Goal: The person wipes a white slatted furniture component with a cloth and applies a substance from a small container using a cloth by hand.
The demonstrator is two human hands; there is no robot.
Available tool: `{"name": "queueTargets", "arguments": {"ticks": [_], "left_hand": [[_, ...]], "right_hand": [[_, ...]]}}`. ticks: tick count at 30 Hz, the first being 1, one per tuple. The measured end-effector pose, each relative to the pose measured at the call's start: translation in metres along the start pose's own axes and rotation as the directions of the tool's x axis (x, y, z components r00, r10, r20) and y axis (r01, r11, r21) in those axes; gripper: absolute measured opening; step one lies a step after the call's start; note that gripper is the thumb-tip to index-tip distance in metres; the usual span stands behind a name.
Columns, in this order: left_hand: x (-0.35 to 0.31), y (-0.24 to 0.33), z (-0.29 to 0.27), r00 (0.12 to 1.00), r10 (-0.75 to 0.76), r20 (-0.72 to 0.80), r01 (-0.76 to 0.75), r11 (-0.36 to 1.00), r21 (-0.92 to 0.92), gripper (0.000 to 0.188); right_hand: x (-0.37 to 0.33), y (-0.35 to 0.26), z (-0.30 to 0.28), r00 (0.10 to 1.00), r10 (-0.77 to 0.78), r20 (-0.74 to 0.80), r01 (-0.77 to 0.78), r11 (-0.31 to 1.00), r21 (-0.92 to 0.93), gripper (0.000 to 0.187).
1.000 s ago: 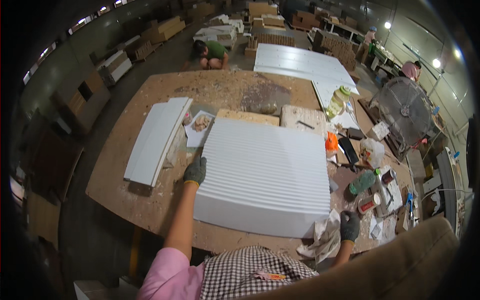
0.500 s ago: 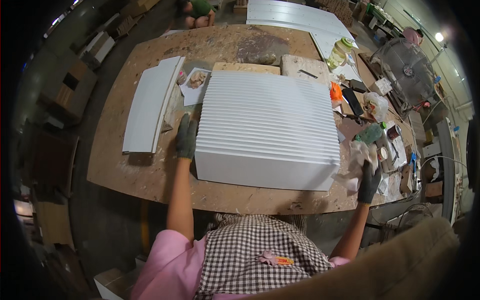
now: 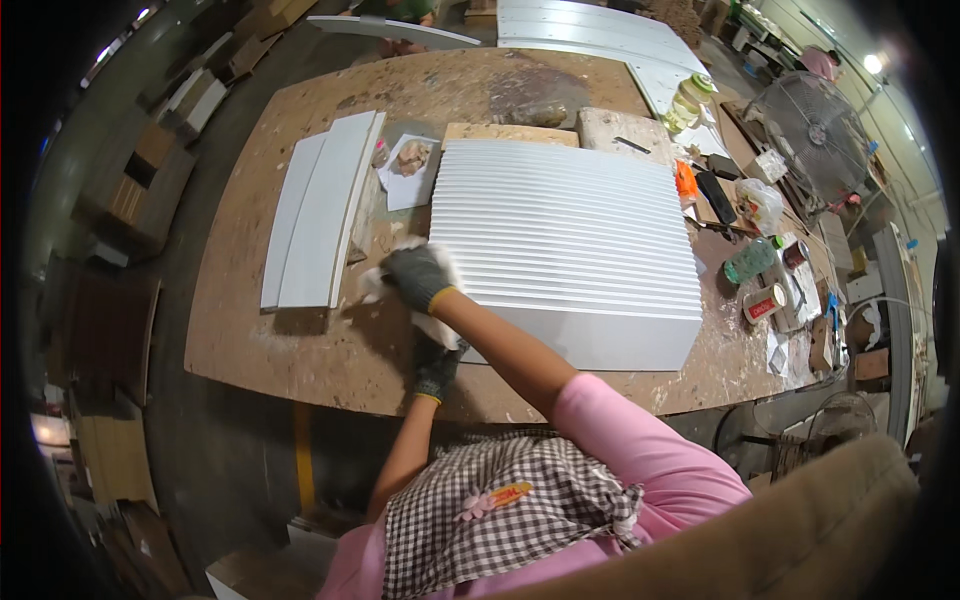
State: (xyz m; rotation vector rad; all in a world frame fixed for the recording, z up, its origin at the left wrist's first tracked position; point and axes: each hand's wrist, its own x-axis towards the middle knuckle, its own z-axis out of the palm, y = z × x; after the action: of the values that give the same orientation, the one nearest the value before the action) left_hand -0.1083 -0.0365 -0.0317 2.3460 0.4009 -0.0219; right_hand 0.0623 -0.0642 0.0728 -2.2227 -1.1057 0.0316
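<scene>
A white slatted panel (image 3: pixel 565 240) with a plain front face lies on the worktable. My right hand (image 3: pixel 415 277), in a dark glove, reaches across to the panel's left side. It is closed on a white cloth (image 3: pixel 436 328), bunched at the panel's left edge and hanging toward the front. Just below, my gloved left hand (image 3: pixel 437 368) is by the panel's near left corner. Its fingers are partly hidden by the cloth and smeared, so their grip does not show.
White boards (image 3: pixel 325 215) lie left of the panel, beside a paper (image 3: pixel 408 190) with a crumpled brown lump. Along the right stand a green bottle (image 3: pixel 748 260), a paper cup (image 3: pixel 764 303), a phone (image 3: pixel 715 197) and a fan (image 3: pixel 815 130). Beyond the table, a person is beside a long white board (image 3: pixel 395 30).
My right hand has swung from the table's right side to the panel's left edge, carrying the cloth. My left hand has come nearer, to the front corner. A long board now shows beyond the table.
</scene>
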Motion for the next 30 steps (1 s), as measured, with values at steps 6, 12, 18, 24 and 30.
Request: {"name": "queueTargets", "arguments": {"ticks": [6, 12, 18, 24, 30], "left_hand": [[0.003, -0.025, -0.002, 0.960, -0.272, 0.067, 0.280, 0.945, -0.171, 0.090], [0.004, 0.001, 0.001, 0.984, -0.097, -0.147, 0.059, 0.968, -0.243, 0.112], [-0.002, 0.006, 0.001, 0.981, -0.116, -0.154, 0.082, 0.973, -0.214, 0.107], [-0.008, -0.008, 0.004, 0.976, -0.158, -0.152, 0.126, 0.971, -0.203, 0.112], [-0.013, -0.017, -0.006, 0.959, -0.214, -0.186, 0.213, 0.977, -0.026, 0.108]], "right_hand": [[-0.014, -0.039, -0.052, 0.971, -0.120, -0.209, 0.068, 0.969, -0.239, 0.018], [-0.168, 0.091, -0.137, 0.930, 0.106, -0.352, -0.199, 0.950, -0.240, 0.027], [-0.371, 0.245, -0.305, 0.605, 0.628, -0.491, -0.788, 0.560, -0.255, 0.029], [-0.302, 0.163, -0.317, 0.498, 0.601, -0.624, -0.804, 0.590, -0.073, 0.035], [-0.223, 0.092, -0.173, 0.965, 0.167, -0.202, -0.255, 0.773, -0.580, 0.048]]}}
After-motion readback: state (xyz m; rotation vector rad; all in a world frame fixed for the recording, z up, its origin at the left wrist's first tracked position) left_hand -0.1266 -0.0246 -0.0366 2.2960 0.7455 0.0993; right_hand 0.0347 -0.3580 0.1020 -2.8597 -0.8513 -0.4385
